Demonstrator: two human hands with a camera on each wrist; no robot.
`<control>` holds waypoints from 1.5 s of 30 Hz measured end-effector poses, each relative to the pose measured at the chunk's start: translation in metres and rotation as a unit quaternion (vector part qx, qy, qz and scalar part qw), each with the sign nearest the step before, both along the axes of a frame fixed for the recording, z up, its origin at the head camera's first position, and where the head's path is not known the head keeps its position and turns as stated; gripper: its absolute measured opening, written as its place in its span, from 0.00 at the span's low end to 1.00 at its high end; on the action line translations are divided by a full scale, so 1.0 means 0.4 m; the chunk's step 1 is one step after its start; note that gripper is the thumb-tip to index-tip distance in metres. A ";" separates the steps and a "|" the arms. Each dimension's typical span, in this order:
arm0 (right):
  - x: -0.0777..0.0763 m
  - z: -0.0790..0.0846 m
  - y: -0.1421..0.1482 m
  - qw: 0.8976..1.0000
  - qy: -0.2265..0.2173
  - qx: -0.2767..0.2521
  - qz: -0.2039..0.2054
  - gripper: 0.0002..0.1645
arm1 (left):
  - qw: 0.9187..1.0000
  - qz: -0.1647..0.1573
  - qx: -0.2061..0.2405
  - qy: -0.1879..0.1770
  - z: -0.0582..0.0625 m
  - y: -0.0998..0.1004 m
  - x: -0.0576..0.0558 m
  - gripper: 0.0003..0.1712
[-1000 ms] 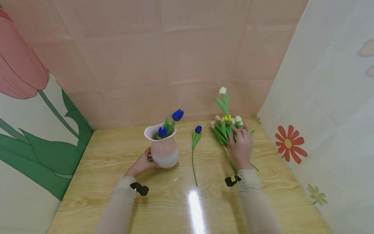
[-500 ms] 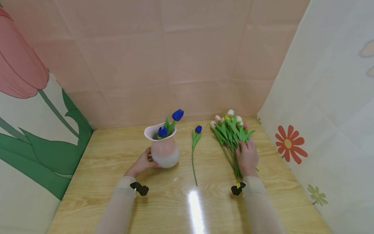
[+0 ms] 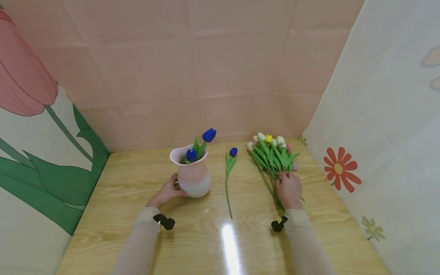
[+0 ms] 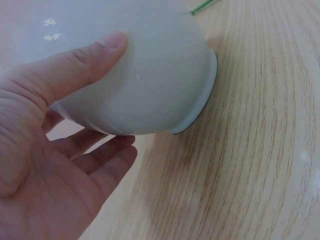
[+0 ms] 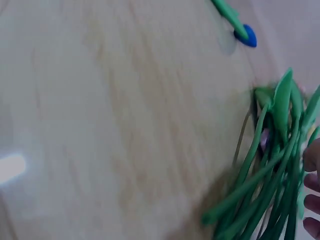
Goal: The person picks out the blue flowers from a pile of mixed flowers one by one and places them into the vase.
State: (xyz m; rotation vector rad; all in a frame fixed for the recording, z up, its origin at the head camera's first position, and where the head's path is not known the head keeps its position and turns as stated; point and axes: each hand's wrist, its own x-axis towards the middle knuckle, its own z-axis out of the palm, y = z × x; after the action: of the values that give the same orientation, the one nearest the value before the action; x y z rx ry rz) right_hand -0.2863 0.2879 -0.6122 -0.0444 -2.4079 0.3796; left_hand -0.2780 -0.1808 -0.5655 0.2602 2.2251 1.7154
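My left hand [image 3: 168, 193] grips a pink-and-white vase [image 3: 194, 179] low on its body. In the left wrist view the thumb [image 4: 95, 60] lies along the side and the fingers curl below. Two blue tulips [image 3: 209, 135] stand in the vase. On the right, my right hand [image 3: 289, 190] is at the stems [image 5: 265, 185] of a tulip bunch [image 3: 273, 152] with white, pink, yellow and purple heads. The right wrist view catches only its fingertips at the edge, close beside the stems; I cannot tell whether they pinch one.
A single blue tulip [image 3: 233, 152] lies on the wooden table [image 3: 192, 236] between the vase and the bunch. A pink backdrop [image 3: 206, 76] rises behind the table, and a pale flower-printed sheet [image 3: 385, 133] stands along the right side.
A white tulip, upright at my right hand earlier, has come down onto the bunch and shifted left. My right hand has drawn back toward the stems. The left hand and vase have stayed put.
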 end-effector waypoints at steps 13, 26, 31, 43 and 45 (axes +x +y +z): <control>-0.057 0.107 -0.234 0.996 -0.039 0.036 0.075 0.32 | 1.000 -0.004 -0.007 0.000 -0.008 -0.005 -0.008 0.57; -0.075 0.039 -0.410 0.929 -0.357 -0.017 0.091 0.29 | 1.000 -0.010 0.003 -0.006 0.007 -0.003 -0.005 0.56; -0.063 0.011 -0.444 0.911 -0.405 0.007 0.081 0.29 | 1.000 -0.011 0.007 -0.004 0.005 -0.002 -0.004 0.55; -0.056 0.034 -0.427 0.906 -0.383 -0.153 0.091 0.22 | 1.000 0.002 -0.009 -0.001 -0.009 -0.001 -0.005 0.56; -0.054 0.045 -0.410 0.903 -0.360 -0.212 0.096 0.17 | 1.000 0.003 -0.011 0.001 -0.008 -0.001 -0.005 0.56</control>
State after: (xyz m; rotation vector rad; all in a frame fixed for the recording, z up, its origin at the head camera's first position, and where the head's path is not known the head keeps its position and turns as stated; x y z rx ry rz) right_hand -0.3079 0.1237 -0.5942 -0.1665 -3.0076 1.1462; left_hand -0.2801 -0.1813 -0.5686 0.2497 2.2466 1.6932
